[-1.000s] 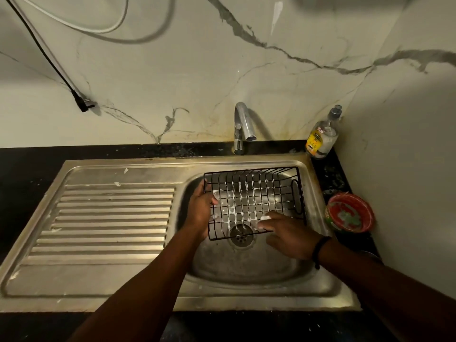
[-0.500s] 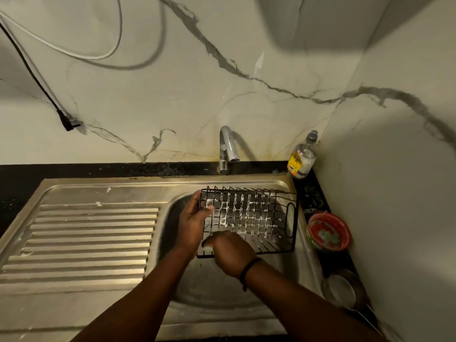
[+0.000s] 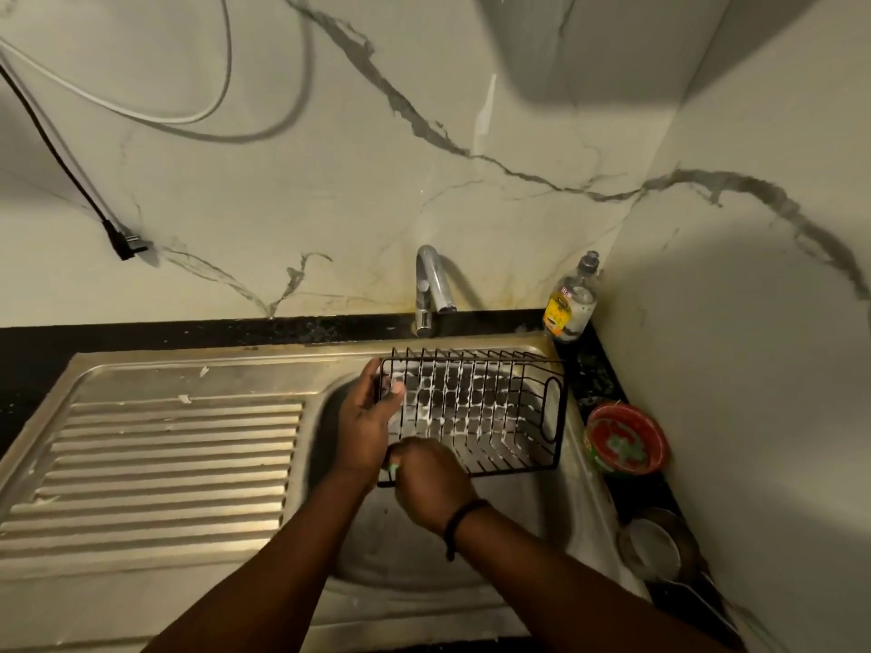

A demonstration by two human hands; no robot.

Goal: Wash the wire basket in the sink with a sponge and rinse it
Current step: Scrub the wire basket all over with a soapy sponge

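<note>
A black wire basket [image 3: 476, 412], streaked with white foam, is held tilted over the steel sink bowl [image 3: 532, 525]. My left hand [image 3: 365, 426] grips its left end, thumb hooked over the rim. My right hand [image 3: 431, 480] is curled at the basket's near left corner, holding a sponge [image 3: 392, 468] of which only a small green edge shows. The tap [image 3: 431, 287] stands behind the basket; no water is seen running.
A ribbed steel drainboard [image 3: 160, 464] lies to the left. A soap bottle [image 3: 571, 304] stands in the back right corner. A red round tub [image 3: 624, 438] and a small steel bowl [image 3: 653, 549] sit on the black counter at the right, close to the side wall.
My right hand has slid with the sponge from the basket's middle front to its near left corner. The basket has tipped up a little. The camera has tilted upward.
</note>
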